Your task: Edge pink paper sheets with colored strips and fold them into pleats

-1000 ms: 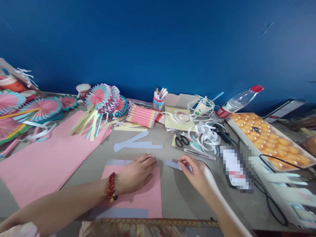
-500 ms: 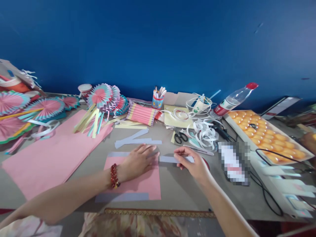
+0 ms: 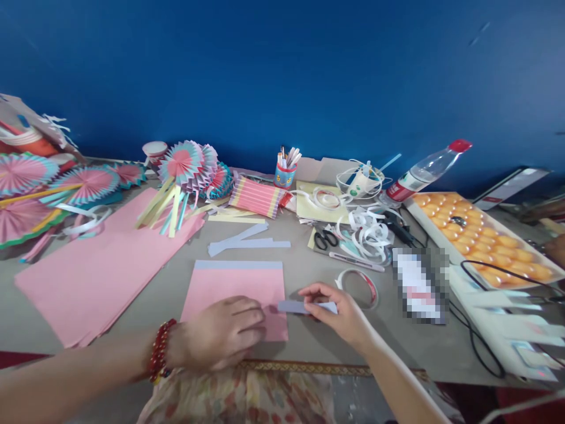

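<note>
Pinching one pale strip (image 3: 304, 307) in the right hand (image 3: 342, 315), at 3 o'clock of the left hand (image 3: 220, 338). Pressing curled left fingers onto one pink sheet (image 3: 233, 285); gripping or resting, impossible to tell. At 1 o'clock of the right hand, one tape roll (image 3: 358, 287); at 12, one scissors (image 3: 325, 238); at 11, two loose strips (image 3: 247, 240).

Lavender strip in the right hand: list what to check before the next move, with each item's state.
1. Grip on lavender strip: ok, the right hand pinches its right end.
2. Hold on pink sheet: ok, the left hand rests on its near edge.
3. Far edge of the sheet: ok, a lavender band runs along it.
4. Near edge of the sheet: cannot tell, the left hand covers part of it.
5. Reach of tape roll: ok, it lies on the table just beyond the right hand.
6. Adhesive on the strip: cannot tell.
</note>
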Demonstrator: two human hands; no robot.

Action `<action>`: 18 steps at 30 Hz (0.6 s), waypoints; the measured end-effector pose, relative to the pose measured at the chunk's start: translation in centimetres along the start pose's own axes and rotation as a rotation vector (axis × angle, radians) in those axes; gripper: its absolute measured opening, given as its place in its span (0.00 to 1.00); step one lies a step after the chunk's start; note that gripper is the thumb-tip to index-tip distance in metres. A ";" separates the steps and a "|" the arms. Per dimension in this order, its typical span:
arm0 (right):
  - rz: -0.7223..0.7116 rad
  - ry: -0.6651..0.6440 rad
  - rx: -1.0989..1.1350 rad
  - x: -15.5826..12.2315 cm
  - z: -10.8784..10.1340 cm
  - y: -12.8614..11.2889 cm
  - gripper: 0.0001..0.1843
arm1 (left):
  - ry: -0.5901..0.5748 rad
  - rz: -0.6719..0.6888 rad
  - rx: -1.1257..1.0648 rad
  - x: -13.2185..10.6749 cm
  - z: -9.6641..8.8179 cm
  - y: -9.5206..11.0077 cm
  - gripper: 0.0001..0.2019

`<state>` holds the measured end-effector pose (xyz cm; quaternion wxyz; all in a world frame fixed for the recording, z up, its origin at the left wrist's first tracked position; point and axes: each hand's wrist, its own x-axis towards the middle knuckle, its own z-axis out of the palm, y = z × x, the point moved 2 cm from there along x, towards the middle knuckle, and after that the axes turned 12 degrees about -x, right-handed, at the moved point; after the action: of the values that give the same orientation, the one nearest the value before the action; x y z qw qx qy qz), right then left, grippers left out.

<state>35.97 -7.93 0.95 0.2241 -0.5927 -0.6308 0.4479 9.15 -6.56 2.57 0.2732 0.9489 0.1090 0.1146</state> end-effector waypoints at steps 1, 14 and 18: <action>-0.009 0.004 -0.012 0.0 0.0 -0.2 0.12 | -0.015 0.024 0.015 -0.2 0.4 -0.1 0.14; -0.163 -0.027 -0.192 1.8 0.4 -1.7 0.07 | 0.092 0.041 0.069 0.3 0.5 -2.6 0.15; -0.188 -0.086 -0.253 2.4 0.4 -2.1 0.06 | 0.099 0.040 0.054 0.1 0.6 -2.7 0.15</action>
<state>34.07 -5.54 1.89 0.1614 -0.5346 -0.7440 0.3668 9.02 -4.54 0.64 0.2395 0.9510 0.1066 0.1638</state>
